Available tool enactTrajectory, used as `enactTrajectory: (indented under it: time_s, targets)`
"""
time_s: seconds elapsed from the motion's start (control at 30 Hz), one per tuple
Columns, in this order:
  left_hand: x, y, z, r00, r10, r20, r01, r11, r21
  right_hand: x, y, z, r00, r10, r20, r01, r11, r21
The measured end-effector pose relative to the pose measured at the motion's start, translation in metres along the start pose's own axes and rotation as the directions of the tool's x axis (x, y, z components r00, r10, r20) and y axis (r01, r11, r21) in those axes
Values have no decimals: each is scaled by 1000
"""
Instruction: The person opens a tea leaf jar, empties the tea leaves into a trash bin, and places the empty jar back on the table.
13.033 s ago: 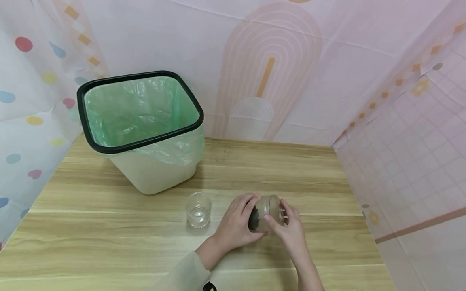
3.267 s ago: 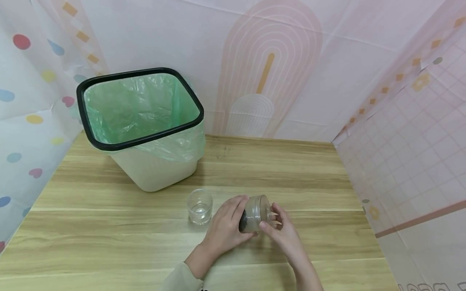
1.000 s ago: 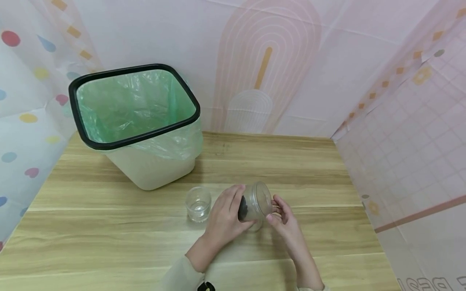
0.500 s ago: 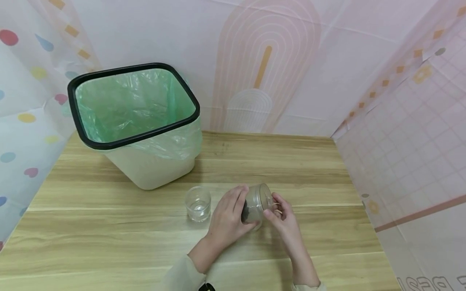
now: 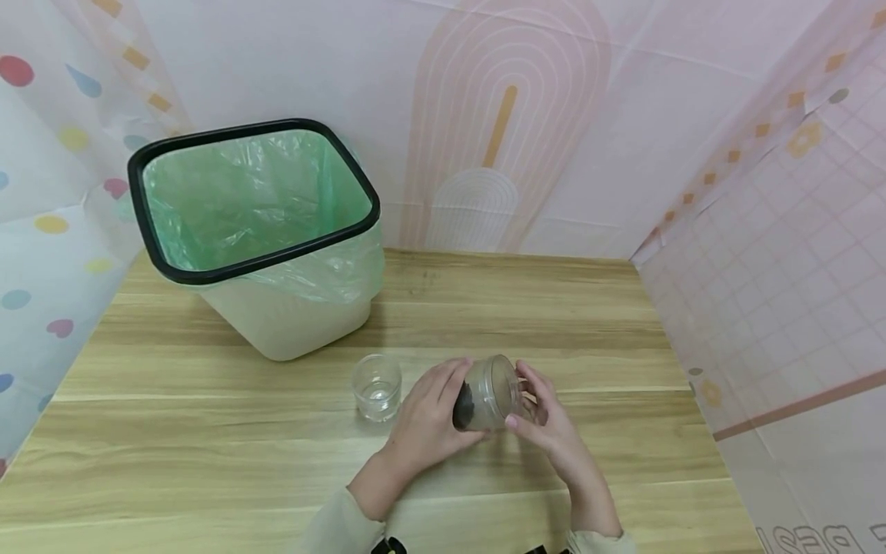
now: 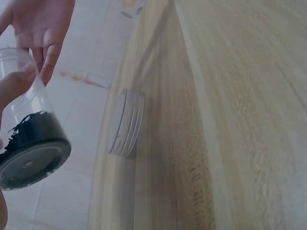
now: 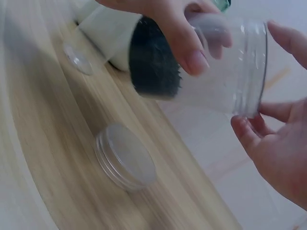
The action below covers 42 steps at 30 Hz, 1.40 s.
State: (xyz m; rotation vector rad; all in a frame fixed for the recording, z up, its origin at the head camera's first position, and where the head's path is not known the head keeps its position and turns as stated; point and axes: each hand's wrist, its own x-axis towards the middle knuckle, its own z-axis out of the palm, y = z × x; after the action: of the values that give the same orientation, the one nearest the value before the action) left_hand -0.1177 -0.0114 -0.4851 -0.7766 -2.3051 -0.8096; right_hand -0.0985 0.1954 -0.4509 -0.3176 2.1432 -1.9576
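Note:
A clear jar (image 5: pixel 484 394) is held tilted over the table, its mouth toward the right. Dark, flaky contents (image 7: pixel 154 60) lie packed against its base. My left hand (image 5: pixel 431 415) grips the jar around its lower part, thumb in front. At the mouth, my right hand (image 5: pixel 550 419) holds the rim, with the thumb on the near side and the fingers on the far side. Below the jar, a clear round lid (image 7: pixel 125 157) lies on the table; in the left wrist view the lid (image 6: pixel 125 123) is apart from the jar.
A clear drinking glass (image 5: pixel 377 388) stands just left of my left hand. Farther back on the left is a cream bin (image 5: pixel 298 327) with a black rim and green liner. Patterned cloth (image 5: pixel 526 138) hangs behind the wooden table (image 5: pixel 208 462).
Over the last second the jar sinks slightly in the head view and now covers the lid below it. Compared with 13 s ago, jar and hands are a little farther left.

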Motion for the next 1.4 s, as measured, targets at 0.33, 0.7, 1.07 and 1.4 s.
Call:
enactTrajectory:
  time_s: [0.33, 0.7, 1.07, 1.4]
  targets:
    - [1, -1, 4, 995, 37, -95, -24, 991, 132, 5, -7, 23, 975, 129, -182, -134, 991, -14]
    - [-1, -1, -4, 1000, -6, 14, 5, 1000, 29, 2, -4, 15, 996, 19, -82, -25, 996, -81]
    - [3, 2, -12, 995, -53, 89, 59, 997, -59, -3, -3, 6, 993, -108, 45, 109, 994, -16]
    - [2, -1, -7, 997, 70, 13, -70, 994, 88, -1, -4, 18, 985, 130, -117, -148, 975, -167]
